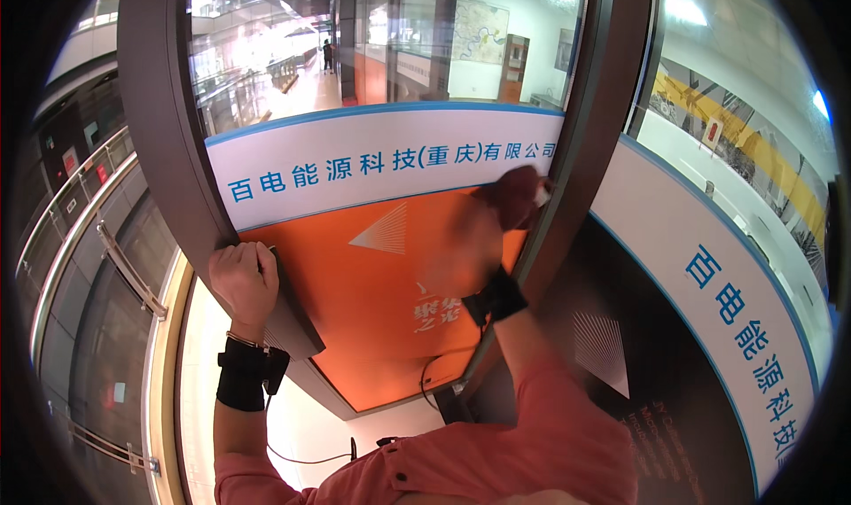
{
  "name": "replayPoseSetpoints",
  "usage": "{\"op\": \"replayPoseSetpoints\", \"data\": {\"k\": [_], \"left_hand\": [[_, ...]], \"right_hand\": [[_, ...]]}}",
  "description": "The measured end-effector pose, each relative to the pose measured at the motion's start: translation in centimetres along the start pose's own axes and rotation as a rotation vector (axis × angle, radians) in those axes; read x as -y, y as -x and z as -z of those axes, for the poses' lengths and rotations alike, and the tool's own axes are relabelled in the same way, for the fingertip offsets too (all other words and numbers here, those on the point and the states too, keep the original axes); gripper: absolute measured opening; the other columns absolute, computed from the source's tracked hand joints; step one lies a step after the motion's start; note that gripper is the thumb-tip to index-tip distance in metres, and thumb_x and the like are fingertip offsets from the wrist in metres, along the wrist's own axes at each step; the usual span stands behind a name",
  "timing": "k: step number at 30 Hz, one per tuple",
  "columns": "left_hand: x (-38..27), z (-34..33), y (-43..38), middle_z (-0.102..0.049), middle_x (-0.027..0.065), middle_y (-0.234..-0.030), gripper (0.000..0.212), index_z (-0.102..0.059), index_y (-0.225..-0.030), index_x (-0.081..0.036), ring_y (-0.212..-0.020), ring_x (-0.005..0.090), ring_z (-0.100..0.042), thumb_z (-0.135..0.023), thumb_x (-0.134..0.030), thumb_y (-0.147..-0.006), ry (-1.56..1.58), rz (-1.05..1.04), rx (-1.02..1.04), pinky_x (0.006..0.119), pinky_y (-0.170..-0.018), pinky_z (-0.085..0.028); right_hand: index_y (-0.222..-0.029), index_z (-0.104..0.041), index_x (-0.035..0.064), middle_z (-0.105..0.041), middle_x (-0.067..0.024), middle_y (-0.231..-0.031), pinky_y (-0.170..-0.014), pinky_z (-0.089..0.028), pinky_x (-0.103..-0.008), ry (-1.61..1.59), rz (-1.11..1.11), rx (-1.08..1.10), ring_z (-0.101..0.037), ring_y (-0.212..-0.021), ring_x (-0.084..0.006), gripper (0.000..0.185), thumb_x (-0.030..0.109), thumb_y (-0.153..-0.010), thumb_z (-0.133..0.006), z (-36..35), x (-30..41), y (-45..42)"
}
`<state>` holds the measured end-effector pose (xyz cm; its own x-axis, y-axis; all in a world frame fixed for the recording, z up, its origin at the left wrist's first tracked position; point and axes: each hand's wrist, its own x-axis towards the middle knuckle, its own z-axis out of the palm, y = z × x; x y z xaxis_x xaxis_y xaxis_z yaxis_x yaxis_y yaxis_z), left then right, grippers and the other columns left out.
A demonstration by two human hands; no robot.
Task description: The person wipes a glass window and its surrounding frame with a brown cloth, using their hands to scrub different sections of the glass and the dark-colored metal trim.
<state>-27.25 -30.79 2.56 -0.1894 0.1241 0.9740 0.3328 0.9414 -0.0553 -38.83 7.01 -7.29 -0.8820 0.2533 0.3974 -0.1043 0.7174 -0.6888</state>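
A dark-framed glass door stands before me, with a white strip (346, 129) bearing blue writing and an orange panel (346, 299) below it. My left hand (244, 280) is curled around the top of a dark grey pull handle (296, 315) by the door's left frame. Blurred by motion, my right hand (472, 246) holds a bunched dark red cloth (513, 198) over the right end of the white strip and the orange panel, close to the right frame (573, 129). Whether the cloth touches the surface I cannot tell. Black bands circle both wrists.
To the right is a dark glass panel (552, 319) with another lettered white strip (665, 219). A metal railing (86, 222) curves along the left. Thin cables (312, 462) hang near my body. Far down the walkway, a person (328, 56) is visible.
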Motion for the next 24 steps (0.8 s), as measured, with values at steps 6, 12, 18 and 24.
{"op": "replayPoseSetpoints", "data": {"k": [6, 12, 18, 24], "left_hand": [[0.5, 0.4, 0.2, -0.051, 0.0079, -0.056, 0.022, -0.052, -0.060, -0.005, -0.055, 0.0262, -0.051, -0.055, -0.008, -0.081, -0.025, 0.000, 0.036, 0.038, -0.059, -0.039], [0.5, 0.2, 0.1, -0.053, 0.0085, -0.057, 0.023, -0.052, -0.058, -0.007, -0.055, 0.0271, -0.053, -0.057, -0.008, -0.080, -0.012, 0.004, 0.047, 0.038, -0.060, -0.041], [1.3, 0.1, 0.4, -0.054, 0.0080, -0.058, 0.022, -0.055, -0.059, -0.005, -0.055, 0.0271, -0.053, -0.058, -0.009, -0.080, 0.043, -0.004, -0.003, 0.038, -0.060, -0.040], [1.3, -0.8, 0.2, -0.051, 0.0067, -0.053, 0.025, -0.051, -0.055, -0.006, -0.050, 0.0252, -0.050, -0.058, -0.008, -0.079, 0.049, -0.002, -0.021, 0.037, -0.056, -0.039]], "right_hand": [[-0.115, -0.047, 0.0035, -0.045, -0.0179, -0.115, -0.089, -0.032, -0.0515, -0.437, 0.249, 0.228, -0.042, -0.105, -0.0366, 0.042, 0.039, -0.093, -0.045, -6.7, 4.5, 8.8], [-0.102, -0.059, 0.0057, -0.061, -0.0127, -0.097, -0.086, -0.041, -0.0495, 0.050, 0.913, -0.392, -0.054, -0.092, -0.0340, 0.023, 0.025, -0.092, -0.050, -6.7, 11.5, 4.5], [-0.117, -0.058, 0.0107, -0.060, -0.0101, -0.111, -0.097, -0.027, -0.0656, 0.511, 1.171, -0.102, -0.047, -0.114, -0.0367, 0.035, 0.032, -0.090, -0.049, -7.1, 19.5, 6.8], [-0.110, -0.060, 0.0126, -0.055, -0.0144, -0.120, -0.094, -0.035, -0.0605, 0.465, 1.380, 0.246, -0.047, -0.115, -0.0380, 0.032, 0.033, -0.084, -0.057, -14.0, 10.8, 12.7]]}}
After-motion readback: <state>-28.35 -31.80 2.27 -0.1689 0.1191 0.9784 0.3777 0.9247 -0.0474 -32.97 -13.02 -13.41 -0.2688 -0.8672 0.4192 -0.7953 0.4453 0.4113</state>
